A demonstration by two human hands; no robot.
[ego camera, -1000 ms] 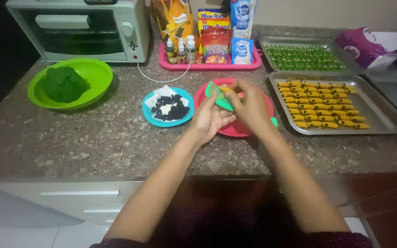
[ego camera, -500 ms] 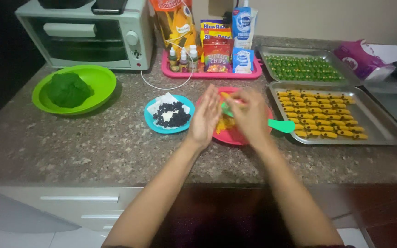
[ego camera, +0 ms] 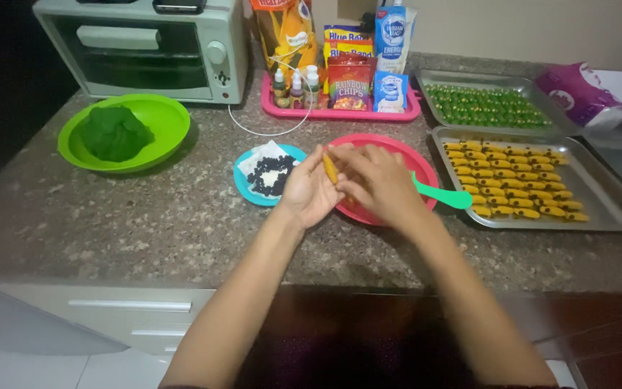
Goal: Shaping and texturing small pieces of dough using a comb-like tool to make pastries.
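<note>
At frame centre, the left hand (ego camera: pixel 309 193) and right hand (ego camera: pixel 377 184) closed their fingers on a yellow dough piece (ego camera: pixel 330 168) above the red plate (ego camera: pixel 419 167); bare counter (ego camera: pixel 145 223) lay lower left.

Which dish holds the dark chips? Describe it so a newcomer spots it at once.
Start at the toaster oven at the counter's back left, then come forward past the white cord. The small blue plate sits just left of the left hand. Unlike the green bowl and red plate, it carries dark chips on white paper.
</note>
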